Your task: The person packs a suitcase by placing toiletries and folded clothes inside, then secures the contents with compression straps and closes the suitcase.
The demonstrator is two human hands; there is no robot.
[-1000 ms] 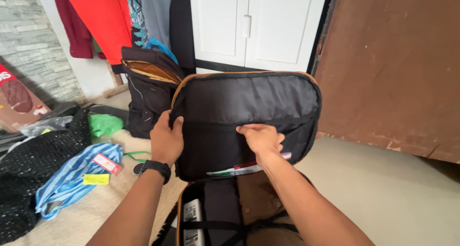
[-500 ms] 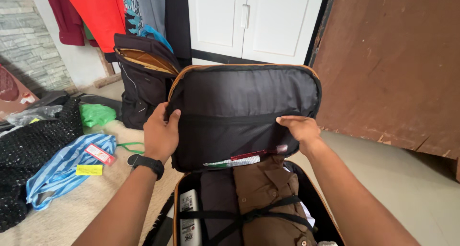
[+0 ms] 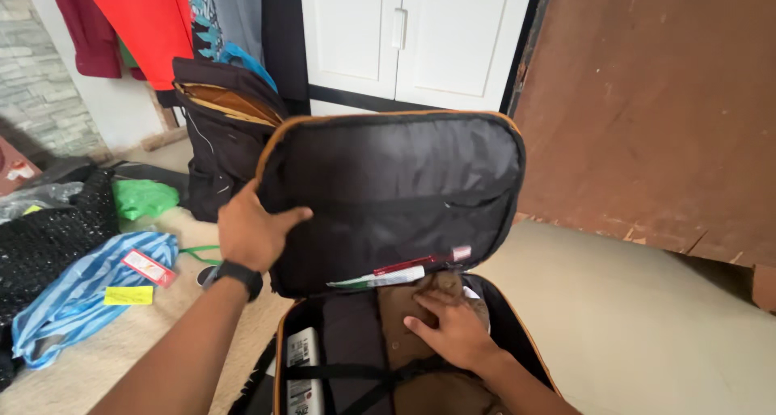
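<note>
Holding up the raised black fabric lid [image 3: 396,189] of an open black suitcase with tan-orange edging [image 3: 283,358], the left hand [image 3: 255,233] grips the lid's left edge, fingers closed around the rim and thumb lying across the inner lining; a black wristband [image 3: 236,276] sits on that wrist. Down inside the case, the right hand [image 3: 453,330] lies flat with fingers spread apart, pressing on a folded brown shirt [image 3: 404,334] packed near the hinge end of the case, clamped on nothing. Black crossed straps [image 3: 364,374] run over the packed clothes, and a white bottle with printing [image 3: 301,374] stands along the case's left wall. From the lid's lower pocket edge a thin red and white item [image 3: 404,269] sticks out, just above the right hand. On the floor to the left lie a blue striped bag with a red tag [image 3: 81,294], a green plastic bag [image 3: 144,197] and a second black backpack [image 3: 218,148] leaning below hanging clothes, with white cupboard doors [image 3: 404,35] behind
</note>
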